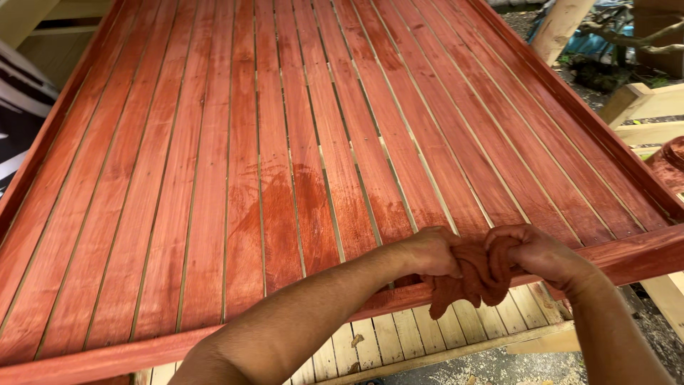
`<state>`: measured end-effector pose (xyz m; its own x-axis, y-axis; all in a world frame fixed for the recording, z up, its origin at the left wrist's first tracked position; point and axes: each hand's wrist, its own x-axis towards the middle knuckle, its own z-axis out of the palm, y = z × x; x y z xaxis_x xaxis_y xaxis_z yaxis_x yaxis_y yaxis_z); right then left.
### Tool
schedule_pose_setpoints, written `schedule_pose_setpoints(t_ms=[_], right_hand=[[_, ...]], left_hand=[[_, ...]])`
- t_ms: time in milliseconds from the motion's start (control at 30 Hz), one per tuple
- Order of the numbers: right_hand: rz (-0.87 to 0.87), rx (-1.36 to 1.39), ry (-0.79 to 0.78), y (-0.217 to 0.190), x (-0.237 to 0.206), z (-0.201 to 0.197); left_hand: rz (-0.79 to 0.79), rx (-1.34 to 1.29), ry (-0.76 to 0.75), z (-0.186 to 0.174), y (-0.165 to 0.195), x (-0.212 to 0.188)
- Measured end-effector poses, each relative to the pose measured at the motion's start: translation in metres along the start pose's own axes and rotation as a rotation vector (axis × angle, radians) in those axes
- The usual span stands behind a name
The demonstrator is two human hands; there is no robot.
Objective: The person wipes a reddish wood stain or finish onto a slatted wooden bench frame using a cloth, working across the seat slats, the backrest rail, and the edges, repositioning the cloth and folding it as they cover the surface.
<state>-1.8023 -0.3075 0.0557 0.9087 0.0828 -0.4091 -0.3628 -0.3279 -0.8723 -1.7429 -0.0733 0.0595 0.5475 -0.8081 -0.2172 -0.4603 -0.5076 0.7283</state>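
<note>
Outdoors, on a dirt and sawdust floor (499,367), a big slatted wooden panel (299,142) lay tilted in front of you, filling most of the view. Its slats were stained reddish brown, with pale bare wood showing in the narrow gaps between them. A raised frame (627,260) in the same red ran round its edges. Near the middle of the panel, toward the near edge, a darker wet patch (285,207) spread over three or four slats.

Your hands met at the near edge of the panel, toward its right corner. Both were closed on a stain-soaked rag (463,285), which was bunched and twisted between them. Your left hand (431,253) gripped it from the left with the fingers curled under. Your right hand (534,253) clenched it from the right with the knuckles up. A loose tail of the rag hung down over the near frame rail, touching it or just in front of it; you could not tell which.

Below the near edge, an unstained panel (399,339) of pale slats showed, with wood chips on it. Off the far right corner stood a pale post (559,28), and bare timber (645,103) lay beside the right edge. A red-stained object (670,160) was partly cut off at the right of the view.
</note>
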Motion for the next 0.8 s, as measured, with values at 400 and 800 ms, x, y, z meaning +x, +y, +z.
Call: schedule_pose_setpoints(t_ms=[400, 800], right_hand=[[0.099, -0.363, -0.070, -0.080, -0.016, 0.120], [-0.045, 0.032, -0.273, -0.019, -0.008, 0.034]], left_hand=[[-0.336, -0.151, -0.427, -0.059, -0.018, -0.083], [-0.237, 0.205, -0.242, -0.004, -0.002, -0.002]])
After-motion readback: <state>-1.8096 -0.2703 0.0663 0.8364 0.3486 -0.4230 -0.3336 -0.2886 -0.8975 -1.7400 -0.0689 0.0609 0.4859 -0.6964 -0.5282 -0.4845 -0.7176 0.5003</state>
